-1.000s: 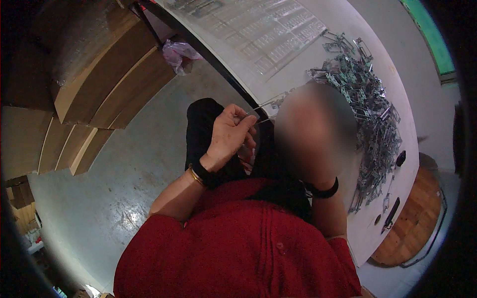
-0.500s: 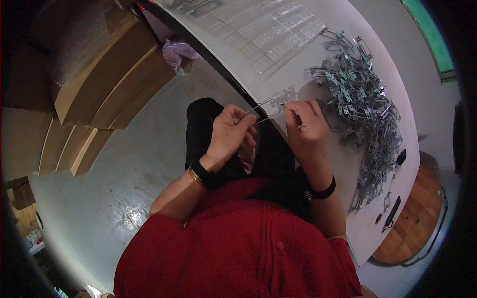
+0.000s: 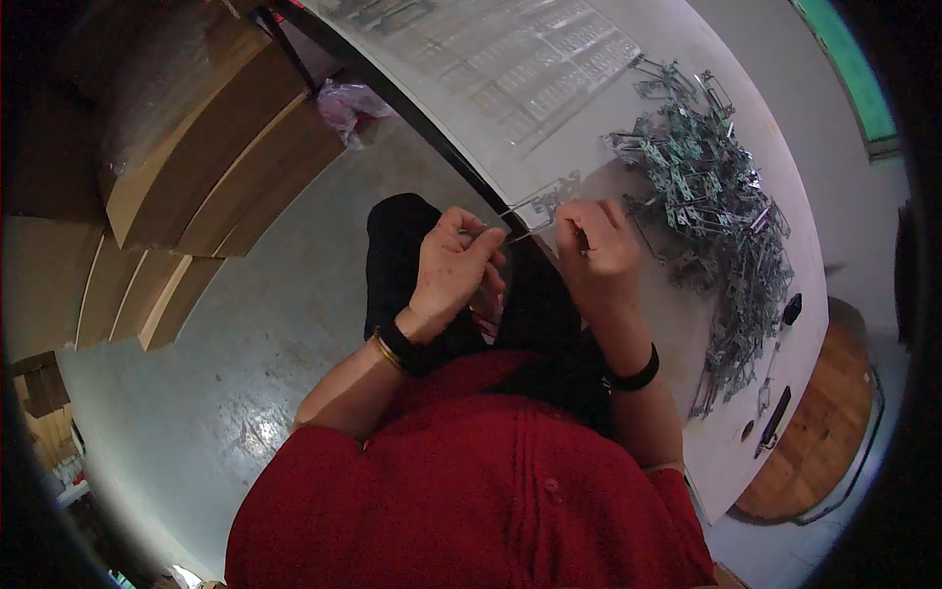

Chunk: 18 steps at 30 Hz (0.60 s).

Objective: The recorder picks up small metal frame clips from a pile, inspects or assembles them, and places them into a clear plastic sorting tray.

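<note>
My left hand (image 3: 449, 263) is closed, thumb against fingers, on the looped end of a wire-loop metal latch (image 3: 539, 204). The latch's two wire arms run out to the right, and a small plate shows at their far end, over the table's edge. Beside that plate my right hand (image 3: 602, 253) is held in a pinch, its fingertips at or very near the latch. Whatever sits between those fingertips is too small to make out. To the right on the table lies a big tangled pile of similar metal latches (image 3: 708, 201).
Clear moulded plastic trays (image 3: 549, 74) lie on the white table (image 3: 589, 162) at the far side. Cardboard cartons (image 3: 191, 147) stand stacked at left, near a pinkish plastic bag (image 3: 350, 106). A round wooden seat (image 3: 819, 427) is beyond the table's right edge.
My right hand has shifted slightly left and down beside the latch, with its fingers still pinched. The left hand stays nearly where it was, still gripping the latch.
</note>
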Each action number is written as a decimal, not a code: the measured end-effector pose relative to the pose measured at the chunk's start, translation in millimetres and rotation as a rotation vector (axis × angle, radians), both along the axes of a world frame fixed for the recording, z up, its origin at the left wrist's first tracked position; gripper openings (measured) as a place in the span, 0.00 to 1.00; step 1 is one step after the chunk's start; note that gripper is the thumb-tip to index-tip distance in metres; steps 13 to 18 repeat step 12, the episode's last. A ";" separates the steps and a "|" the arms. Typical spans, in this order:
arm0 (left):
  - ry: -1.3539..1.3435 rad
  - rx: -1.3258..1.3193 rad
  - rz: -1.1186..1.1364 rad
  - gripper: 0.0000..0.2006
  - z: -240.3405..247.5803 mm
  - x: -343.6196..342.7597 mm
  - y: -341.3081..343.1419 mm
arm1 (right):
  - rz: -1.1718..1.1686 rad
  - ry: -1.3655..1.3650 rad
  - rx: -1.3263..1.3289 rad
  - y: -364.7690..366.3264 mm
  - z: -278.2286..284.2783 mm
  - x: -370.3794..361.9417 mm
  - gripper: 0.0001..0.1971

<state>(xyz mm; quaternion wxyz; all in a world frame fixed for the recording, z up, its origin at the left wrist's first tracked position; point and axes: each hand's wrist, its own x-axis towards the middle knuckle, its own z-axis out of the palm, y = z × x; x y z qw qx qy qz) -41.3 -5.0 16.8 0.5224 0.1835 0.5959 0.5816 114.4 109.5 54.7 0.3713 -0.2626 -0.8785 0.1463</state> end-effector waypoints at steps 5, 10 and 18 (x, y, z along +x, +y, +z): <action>-0.011 0.010 0.004 0.11 -4.9 0.0 -0.1 | -0.007 0.030 -0.076 -2.5 3.4 -1.0 0.06; -0.024 0.029 0.030 0.11 -5.2 1.4 -0.8 | -0.013 -0.002 -0.010 -0.5 -0.4 -0.3 0.05; -0.023 0.028 0.033 0.11 -5.7 1.8 -0.4 | -0.006 -0.008 -0.029 -1.1 -4.5 0.9 0.06</action>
